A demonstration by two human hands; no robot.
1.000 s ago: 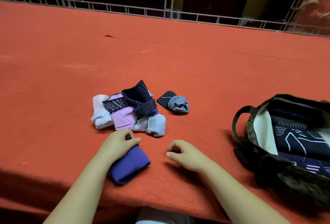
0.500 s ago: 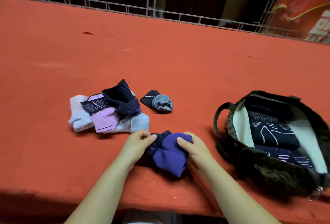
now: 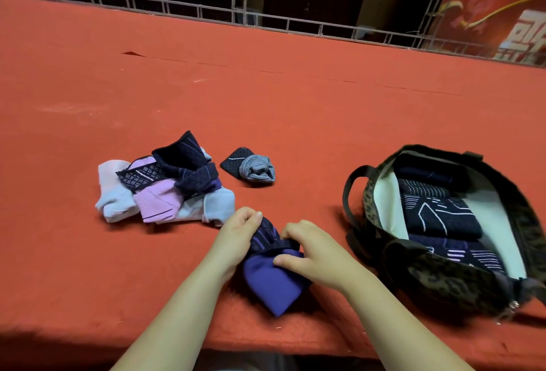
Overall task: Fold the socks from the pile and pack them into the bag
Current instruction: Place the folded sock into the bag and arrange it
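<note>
A purple sock bundle (image 3: pixel 273 283) with a dark striped cuff lies near the table's front edge. My left hand (image 3: pixel 236 236) pinches the cuff from the left. From the right, my right hand (image 3: pixel 310 249) grips the cuff, its thumb pressing on the purple part. Behind and to the left lies the sock pile (image 3: pixel 165 184), with white, pink and dark navy socks. A dark patterned bag (image 3: pixel 443 282) lies open at the right with several folded dark socks inside.
A folded grey and navy sock pair (image 3: pixel 251 166) lies alone just right of the pile. The red felt table (image 3: pixel 295 99) stretches far back to a metal truss rail (image 3: pixel 206 13). Its front edge runs just below my forearms.
The purple sock went from under my left hand alone to between both hands. My right hand joined it, and both now work the striped cuff over the purple part.
</note>
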